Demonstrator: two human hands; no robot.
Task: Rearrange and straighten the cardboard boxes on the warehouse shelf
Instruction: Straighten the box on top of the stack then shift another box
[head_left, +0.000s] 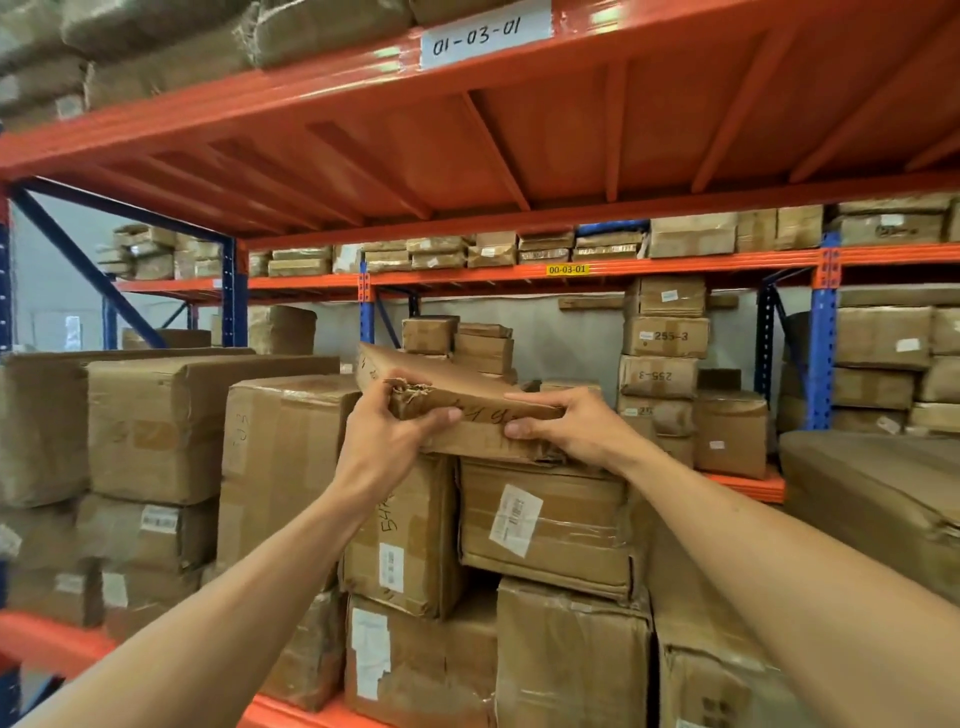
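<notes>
A flat, worn cardboard box (467, 410) with a torn near-left corner and handwriting on it sits tilted atop the middle stack. My left hand (395, 436) grips its torn left corner, thumb on the front face. My right hand (566, 423) holds its right front edge, fingers over the top and thumb on the front. Beneath it lie a taped box with a white label (545, 525) and a narrower upright box (400, 535). A tall box (280, 467) stands just left of them.
An orange shelf deck (519, 135) hangs overhead, tagged 01-03-01. Large boxes (156, 431) crowd the left, and a big box (872, 499) fills the right. Behind stands another rack (519, 278) with stacked boxes marked 255-3 (665, 338).
</notes>
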